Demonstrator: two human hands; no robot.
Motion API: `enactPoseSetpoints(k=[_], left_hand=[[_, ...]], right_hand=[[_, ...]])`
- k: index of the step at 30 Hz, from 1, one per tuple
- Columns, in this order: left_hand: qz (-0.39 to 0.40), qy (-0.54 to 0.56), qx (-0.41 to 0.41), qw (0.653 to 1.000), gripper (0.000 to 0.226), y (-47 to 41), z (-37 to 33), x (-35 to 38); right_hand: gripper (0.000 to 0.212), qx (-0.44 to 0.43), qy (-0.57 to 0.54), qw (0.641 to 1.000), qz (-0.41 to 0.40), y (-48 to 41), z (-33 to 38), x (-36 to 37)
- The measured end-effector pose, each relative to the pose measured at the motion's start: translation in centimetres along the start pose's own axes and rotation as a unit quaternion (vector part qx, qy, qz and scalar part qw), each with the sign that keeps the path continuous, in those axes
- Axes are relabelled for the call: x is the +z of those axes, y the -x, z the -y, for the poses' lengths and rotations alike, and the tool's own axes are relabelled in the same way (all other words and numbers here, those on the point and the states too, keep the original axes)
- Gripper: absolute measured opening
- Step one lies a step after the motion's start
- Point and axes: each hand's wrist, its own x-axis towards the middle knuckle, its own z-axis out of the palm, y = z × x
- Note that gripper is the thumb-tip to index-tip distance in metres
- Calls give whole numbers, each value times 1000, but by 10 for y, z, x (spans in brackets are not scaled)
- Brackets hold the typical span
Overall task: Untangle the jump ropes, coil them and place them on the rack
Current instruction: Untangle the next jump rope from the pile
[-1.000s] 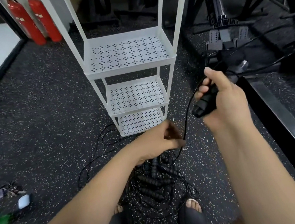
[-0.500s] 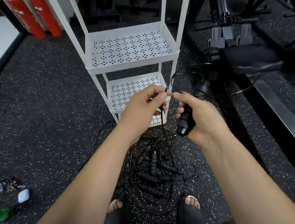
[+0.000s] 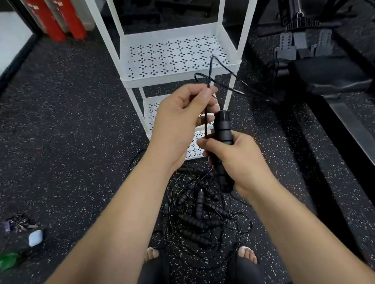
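Head view: handle (image 3: 222,148) now upright, left hand (image 3: 181,117) higher on cord (image 3: 207,120).

White rack (image 3: 180,76) with diamond-perforated shelves, black jump ropes (image 3: 197,221), black white-speckled floor (image 3: 69,140), red cylinders (image 3: 58,17)

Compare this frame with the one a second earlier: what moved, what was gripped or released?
The left hand rose from the floor pile and pinched the cord. The right hand brought the handle in from the right, turning it upright. The rack stayed empty; the pile stayed between the feet.
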Motion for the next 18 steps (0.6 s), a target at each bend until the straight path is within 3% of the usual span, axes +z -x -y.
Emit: enactPoseSetpoints(k=[8,15,18], left_hand=[[-14,-75,-28,997,18,2,10,3],[157,-107,-195,962,64,20,37,18],[238,-207,-207,926,53,27,42,18]], right_hand=[[9,-25,-122,992,-25,-1,14,-5],[11,-23,-255,965,-52,-10,36,-28],[19,-48,-283,954,-84,-18,45,-45]])
